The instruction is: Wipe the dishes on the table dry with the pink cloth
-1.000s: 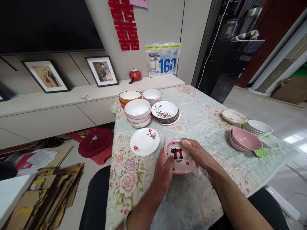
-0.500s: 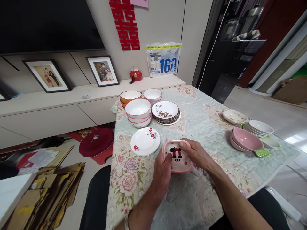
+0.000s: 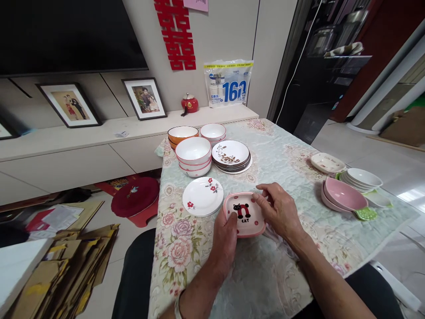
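Observation:
A squarish pink-rimmed dish (image 3: 249, 226) with a black and red cat picture is held just above the floral tablecloth (image 3: 186, 283). My left hand (image 3: 226, 235) grips its left side, thumb over the rim. Over the dish's upper right corner is my right hand (image 3: 277, 208), its fingers apart, the thumb and fingertips close to the rim. Clear plastic film lies beneath the right wrist. White flowered plates (image 3: 202, 197) rest to the left of the dish. Behind them stand stacked white bowls (image 3: 193, 153) and brown-rimmed plates (image 3: 230, 153).
Pink leaf-shaped bowls (image 3: 345, 195), small white bowls (image 3: 365, 178) and an oval dish (image 3: 328, 163) stand at the table's right. Orange bowls (image 3: 182, 133) are at the back left. A red stool (image 3: 135, 197) and flattened cardboard (image 3: 79, 261) are on the left floor.
My right hand has loosened from the dish's right side and lifted, its fingers now spread. My left hand still holds the dish. The whole view has shifted slightly.

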The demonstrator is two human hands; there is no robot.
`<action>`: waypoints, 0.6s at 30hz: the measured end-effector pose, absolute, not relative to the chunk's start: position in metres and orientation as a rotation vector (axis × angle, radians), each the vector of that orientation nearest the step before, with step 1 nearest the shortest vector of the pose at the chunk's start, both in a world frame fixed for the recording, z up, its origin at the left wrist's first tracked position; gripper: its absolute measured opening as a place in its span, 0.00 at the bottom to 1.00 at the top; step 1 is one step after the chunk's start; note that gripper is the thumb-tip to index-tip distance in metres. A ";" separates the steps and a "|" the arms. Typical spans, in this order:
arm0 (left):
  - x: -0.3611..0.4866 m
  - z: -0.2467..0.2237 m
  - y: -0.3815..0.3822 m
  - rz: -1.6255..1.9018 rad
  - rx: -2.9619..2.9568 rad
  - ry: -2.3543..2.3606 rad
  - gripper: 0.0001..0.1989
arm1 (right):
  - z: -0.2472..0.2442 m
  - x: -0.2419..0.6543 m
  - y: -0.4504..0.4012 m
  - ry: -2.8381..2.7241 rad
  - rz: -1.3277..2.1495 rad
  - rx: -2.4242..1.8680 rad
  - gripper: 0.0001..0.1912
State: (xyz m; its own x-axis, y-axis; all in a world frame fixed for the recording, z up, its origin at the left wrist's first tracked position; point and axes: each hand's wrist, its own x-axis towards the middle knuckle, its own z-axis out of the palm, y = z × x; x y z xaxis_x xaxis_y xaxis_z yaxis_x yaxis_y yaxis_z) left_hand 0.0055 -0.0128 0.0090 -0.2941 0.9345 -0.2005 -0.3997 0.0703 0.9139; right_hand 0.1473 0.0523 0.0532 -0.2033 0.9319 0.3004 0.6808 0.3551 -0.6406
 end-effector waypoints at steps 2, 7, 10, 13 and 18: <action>0.006 0.010 -0.013 1.487 0.626 1.192 0.18 | 0.056 0.146 0.049 -1.990 0.531 -1.417 0.19; 0.006 0.013 -0.013 1.484 0.609 1.170 0.19 | 0.058 0.141 0.047 -2.186 0.641 -1.563 0.18; 0.006 0.013 -0.014 1.491 0.626 1.168 0.19 | 0.055 0.139 0.048 -2.230 0.597 -1.605 0.16; 0.006 0.013 -0.015 1.474 0.638 1.188 0.19 | 0.053 0.139 0.048 -2.246 0.555 -1.619 0.14; 0.007 0.012 -0.014 1.451 0.637 1.183 0.18 | 0.050 0.140 0.050 -2.211 0.548 -1.554 0.15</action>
